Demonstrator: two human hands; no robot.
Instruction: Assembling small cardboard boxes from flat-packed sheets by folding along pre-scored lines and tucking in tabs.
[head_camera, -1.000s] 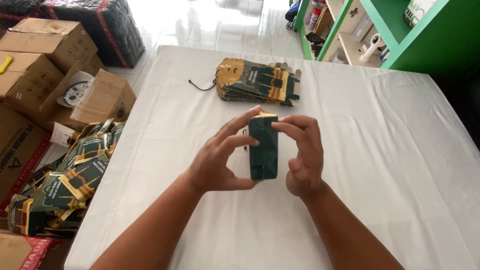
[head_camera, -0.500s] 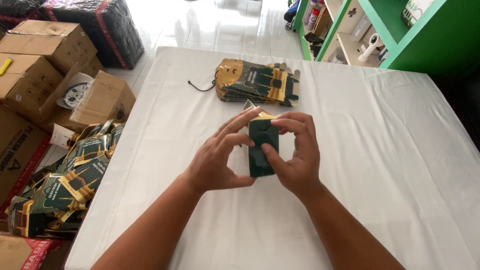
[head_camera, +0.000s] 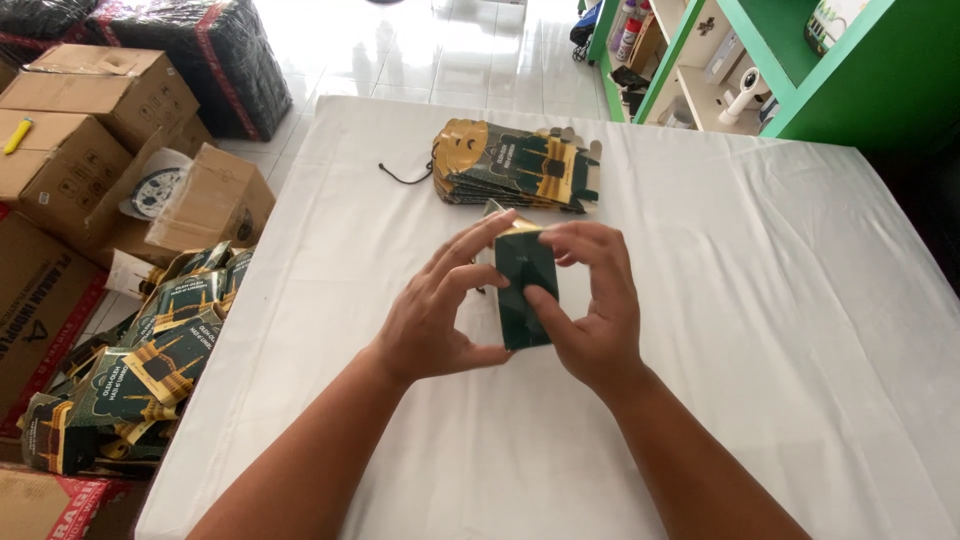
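Both hands, left hand (head_camera: 435, 320) and right hand (head_camera: 590, 310), grasp the small green carton (head_camera: 524, 290) mid-table; its gold top flap (head_camera: 518, 232) has now folded nearly shut.

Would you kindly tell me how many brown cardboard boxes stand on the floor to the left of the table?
4 at least: top box, second box, open box, large box at the left edge. Others may be hidden beyond the frame.

small box (head_camera: 524, 290) between both hands above table (head_camera: 800, 330), flat stack (head_camera: 515, 166) behind it, cartons (head_camera: 90, 130) left
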